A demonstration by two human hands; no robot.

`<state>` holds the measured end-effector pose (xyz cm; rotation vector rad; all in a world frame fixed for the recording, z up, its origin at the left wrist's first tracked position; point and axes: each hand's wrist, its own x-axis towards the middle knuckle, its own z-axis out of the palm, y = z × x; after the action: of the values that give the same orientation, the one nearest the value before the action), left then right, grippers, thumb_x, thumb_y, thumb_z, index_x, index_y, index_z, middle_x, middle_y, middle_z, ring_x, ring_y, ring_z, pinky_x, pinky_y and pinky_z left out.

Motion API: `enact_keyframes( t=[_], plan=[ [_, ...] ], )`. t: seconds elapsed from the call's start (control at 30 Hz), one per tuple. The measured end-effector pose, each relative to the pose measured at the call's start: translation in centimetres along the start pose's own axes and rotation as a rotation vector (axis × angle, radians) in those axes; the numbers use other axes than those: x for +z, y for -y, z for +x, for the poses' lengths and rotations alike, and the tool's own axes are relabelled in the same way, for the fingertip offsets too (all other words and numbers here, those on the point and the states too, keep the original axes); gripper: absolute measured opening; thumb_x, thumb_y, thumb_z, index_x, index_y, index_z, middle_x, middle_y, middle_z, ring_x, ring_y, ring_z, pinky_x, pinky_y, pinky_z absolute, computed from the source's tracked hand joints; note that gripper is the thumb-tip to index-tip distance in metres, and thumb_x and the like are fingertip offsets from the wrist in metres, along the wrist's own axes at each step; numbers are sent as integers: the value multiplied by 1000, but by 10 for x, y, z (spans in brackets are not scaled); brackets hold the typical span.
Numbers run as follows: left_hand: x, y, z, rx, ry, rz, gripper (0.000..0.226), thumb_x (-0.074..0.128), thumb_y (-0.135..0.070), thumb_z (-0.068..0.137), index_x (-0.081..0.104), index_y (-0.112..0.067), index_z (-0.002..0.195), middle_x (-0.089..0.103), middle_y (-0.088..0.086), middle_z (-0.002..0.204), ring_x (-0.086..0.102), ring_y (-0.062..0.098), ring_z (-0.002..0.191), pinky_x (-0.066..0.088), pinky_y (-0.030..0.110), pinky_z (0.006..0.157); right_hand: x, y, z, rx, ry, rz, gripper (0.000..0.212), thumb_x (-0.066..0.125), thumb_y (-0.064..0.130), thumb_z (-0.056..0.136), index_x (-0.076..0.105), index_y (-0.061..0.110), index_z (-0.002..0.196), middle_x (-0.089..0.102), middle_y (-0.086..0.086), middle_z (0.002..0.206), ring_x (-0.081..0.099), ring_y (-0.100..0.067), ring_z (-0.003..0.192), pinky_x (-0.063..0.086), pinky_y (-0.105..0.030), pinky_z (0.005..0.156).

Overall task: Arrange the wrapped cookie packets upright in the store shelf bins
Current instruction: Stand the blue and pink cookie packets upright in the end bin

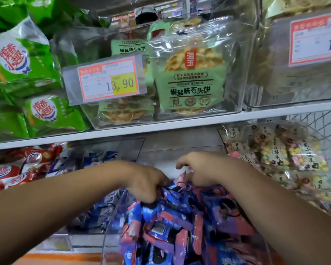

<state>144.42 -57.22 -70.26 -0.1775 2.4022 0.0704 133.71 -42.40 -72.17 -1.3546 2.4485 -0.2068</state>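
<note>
A clear plastic bin on the lower shelf holds several blue-and-pink wrapped cookie packets, piled loosely and tilted. My left hand reaches into the far end of the pile with fingers curled down around a packet. My right hand is beside it, fingers curled and pinching the top edge of a pink packet. Behind both hands the back of the bin shows bare. My forearms cover part of the bin's sides.
A neighbouring bin at left holds blue packets, with red packets further left. Bags of small coloured biscuits fill the right bin. The upper shelf carries green cookie bags, green packs and a price tag.
</note>
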Motion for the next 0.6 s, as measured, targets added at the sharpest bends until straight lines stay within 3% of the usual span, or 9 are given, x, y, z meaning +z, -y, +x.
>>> enact_keyframes(
  t=[0.07,0.13,0.2,0.27,0.33,0.43,0.5,0.57,0.6],
  plan=[
    [3,-2,-8,7,22,1,54,51,-10,96,46,-20,148,66,3,108,61,14,81,48,11,59,-1,3,-3,-19,44,11,50,59,27,96,48,53,137,56,9,143,60,-22,116,51,-33,90],
    [6,-3,-12,28,43,-1,52,51,-13,97,46,-21,148,63,0,133,61,18,108,54,25,90,-2,8,-7,-45,108,16,49,57,22,95,53,50,135,59,8,139,61,-21,106,49,-29,80],
    [6,0,-11,42,42,-60,50,51,-10,97,53,-22,146,61,-5,140,59,18,121,50,34,104,-3,11,-10,-53,141,-5,42,56,19,91,64,42,125,68,8,125,63,-20,104,53,-29,86],
    [3,7,-3,46,-55,-195,43,49,0,94,68,-16,129,72,-8,117,66,11,103,52,24,96,-4,12,-12,-35,143,19,36,56,18,86,71,37,113,73,8,109,67,-20,100,57,-34,91],
    [-7,15,9,18,-234,-246,38,47,5,92,75,-12,111,72,-8,97,64,3,79,50,14,75,-6,12,-13,-30,162,56,33,57,16,85,75,33,107,75,7,103,69,-20,95,60,-36,89],
    [-13,22,30,7,-425,-262,30,52,0,92,74,-12,108,76,-2,106,70,16,95,56,26,85,-8,15,-13,-46,191,41,38,54,11,89,77,31,112,75,6,108,67,-18,94,57,-27,84],
    [-7,19,41,43,-402,-317,22,59,-4,94,74,-15,105,76,-5,100,69,13,90,55,25,83,-10,16,-13,-65,207,23,43,50,7,91,77,28,116,73,7,107,63,-11,79,50,-15,65],
    [0,11,50,82,-356,-349,19,63,-2,93,72,-19,95,70,-10,82,61,6,71,50,18,68,-11,16,-11,-69,207,26,50,45,0,90,78,27,117,72,13,98,56,1,60,40,-9,46],
    [2,7,55,88,-355,-336,17,64,-4,92,70,-20,91,67,-10,76,57,7,67,46,15,61,-11,16,-10,-74,185,37,51,45,-1,88,79,28,113,70,17,91,56,2,57,39,-7,44]
  ],
)
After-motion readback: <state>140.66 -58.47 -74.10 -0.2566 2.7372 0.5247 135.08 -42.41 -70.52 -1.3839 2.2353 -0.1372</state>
